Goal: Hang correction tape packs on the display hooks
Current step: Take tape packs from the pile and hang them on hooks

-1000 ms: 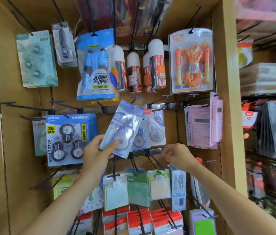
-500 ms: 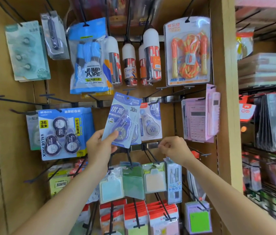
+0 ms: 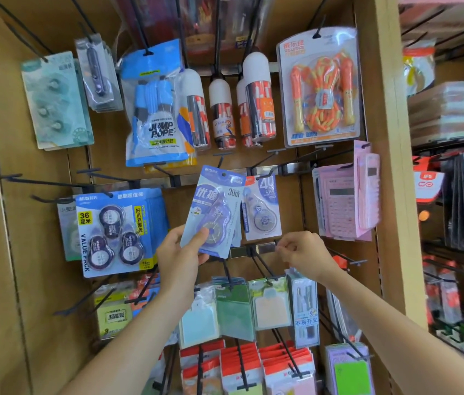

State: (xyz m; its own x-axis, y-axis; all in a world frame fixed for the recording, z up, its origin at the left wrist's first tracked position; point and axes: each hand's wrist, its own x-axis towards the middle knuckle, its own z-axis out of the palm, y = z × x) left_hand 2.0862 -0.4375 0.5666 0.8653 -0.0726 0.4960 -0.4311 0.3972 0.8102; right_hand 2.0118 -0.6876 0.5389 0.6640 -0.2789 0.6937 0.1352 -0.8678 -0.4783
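My left hand [image 3: 181, 256] grips a stack of purple-blue correction tape packs [image 3: 215, 210] by the lower edge, thumb on the front. The stack is tilted, its hanging hole just below a black display hook [image 3: 221, 159]. To its right a white correction tape pack marked 40 [image 3: 262, 208] hangs from another hook. My right hand [image 3: 300, 250] is lower right of the packs, fingers curled near the metal rail [image 3: 265, 248]; whether it pinches a hook there I cannot tell. A blue value pack of three tapes [image 3: 115, 232] hangs to the left.
Jump ropes [image 3: 322, 89] and tube packs [image 3: 256, 101] hang above. Pink calculators [image 3: 344, 201] hang to the right. Sticky notes [image 3: 233, 309] and red packs [image 3: 239, 366] hang below. Bare black hooks [image 3: 40, 182] jut from the left board. A wooden post [image 3: 390, 138] bounds the right side.
The stack in my left hand has turned more upright and risen toward the hook above it. My right hand stays by the rail.
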